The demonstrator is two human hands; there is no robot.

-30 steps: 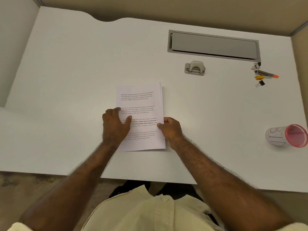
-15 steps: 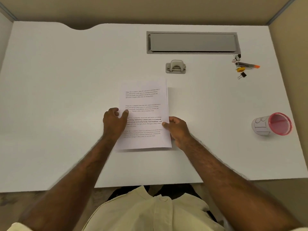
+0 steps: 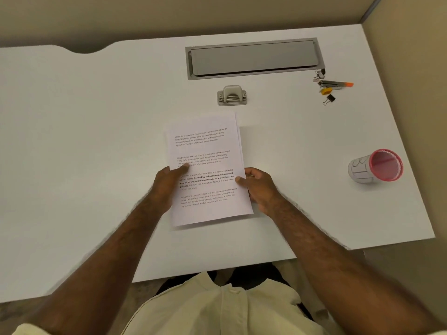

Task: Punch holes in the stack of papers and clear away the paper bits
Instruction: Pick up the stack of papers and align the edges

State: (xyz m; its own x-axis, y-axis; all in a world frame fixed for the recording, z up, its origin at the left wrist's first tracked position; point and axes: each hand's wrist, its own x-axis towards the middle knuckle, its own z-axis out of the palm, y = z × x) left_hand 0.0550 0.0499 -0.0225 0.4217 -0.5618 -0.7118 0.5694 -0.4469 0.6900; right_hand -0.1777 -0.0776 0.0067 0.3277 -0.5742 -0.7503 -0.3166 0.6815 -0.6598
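Two hands grip stack of papers (image 3: 208, 165) | printed paragraphs | edges uneven

Both your forearms reach forward and inward from the near edge of the desk, bare to the elbows, converging toward its middle. Your left hand (image 3: 167, 187) lies palm down with the fingers together and the thumb stretched forward onto the top sheet of the stack of papers (image 3: 208, 165), gripping its left edge. Your right hand (image 3: 260, 189) sits opposite on the right edge, knuckles up, fingers curled under the edge and the thumb pressed on top, pinching the stack. The wrists are level and well apart.
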